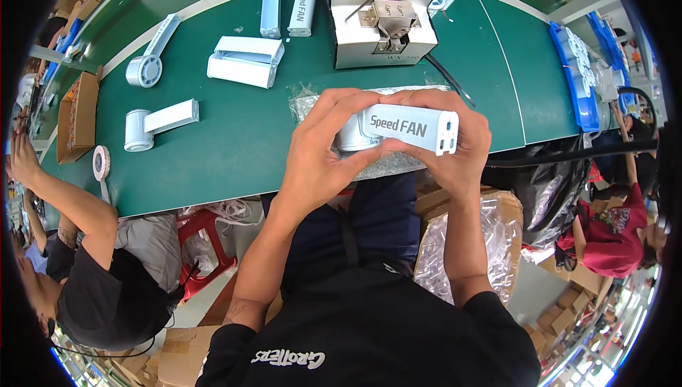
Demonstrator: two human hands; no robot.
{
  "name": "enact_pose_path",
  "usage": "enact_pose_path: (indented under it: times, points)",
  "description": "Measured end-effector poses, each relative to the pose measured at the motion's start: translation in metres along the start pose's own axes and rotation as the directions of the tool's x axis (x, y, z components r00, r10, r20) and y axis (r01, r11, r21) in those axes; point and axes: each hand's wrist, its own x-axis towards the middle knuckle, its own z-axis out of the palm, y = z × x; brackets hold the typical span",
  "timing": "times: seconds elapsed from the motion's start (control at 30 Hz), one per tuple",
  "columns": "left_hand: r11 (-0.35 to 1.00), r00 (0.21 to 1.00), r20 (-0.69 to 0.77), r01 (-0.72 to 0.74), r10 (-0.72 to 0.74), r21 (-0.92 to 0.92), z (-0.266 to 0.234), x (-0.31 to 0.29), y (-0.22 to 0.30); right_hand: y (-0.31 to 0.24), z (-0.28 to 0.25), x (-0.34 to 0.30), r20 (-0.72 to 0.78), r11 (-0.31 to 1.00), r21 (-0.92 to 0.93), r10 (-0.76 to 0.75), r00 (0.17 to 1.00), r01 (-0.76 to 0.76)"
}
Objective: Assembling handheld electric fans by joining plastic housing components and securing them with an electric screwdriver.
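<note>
A light blue handheld fan point(415, 125) is held level between both my hands above the near edge of the green table. My left hand point(310, 156) wraps the round head end, with the thumb below. Around the handle's far end closes my right hand point(463, 161); small square openings show on that end face. Under the fan lies clear bubble wrap point(307, 106), partly covered by my hands. To the left, a second fan point(160, 120) and a third fan point(148, 67) rest on the table. Several loose pale blue casings point(245, 71) lie beyond them.
A white and metal bench machine point(383, 31) stands at the back middle, with a black cable beside it. Blue trays point(584, 113) with pale parts are at right. At left are a cardboard box point(74, 127), a tape roll point(101, 162) and a co-worker's arm point(67, 199).
</note>
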Motion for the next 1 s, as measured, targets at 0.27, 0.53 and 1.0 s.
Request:
enact_pose_path:
  times: [0.27, 0.53, 1.0]
  points:
    - [1.0, 0.999, -0.042, -0.019, 0.02, 0.021, 0.001, 0.007, 0.004, -0.031, -0.056, 0.047, -0.085, 0.878, 0.473, -0.04, 0.996, 0.075]
    - [1.0, 0.993, -0.115, -0.018, 0.018, -0.002, 0.001, -0.003, -0.004, -0.067, -0.02, 0.123, -0.437, 0.917, 0.356, -0.009, 0.899, 0.182]
    - [0.996, 0.963, -0.26, 0.044, -0.064, -0.084, 0.005, 0.006, -0.008, -0.065, -0.045, 0.123, -0.372, 0.856, 0.446, -0.089, 0.924, 0.262]
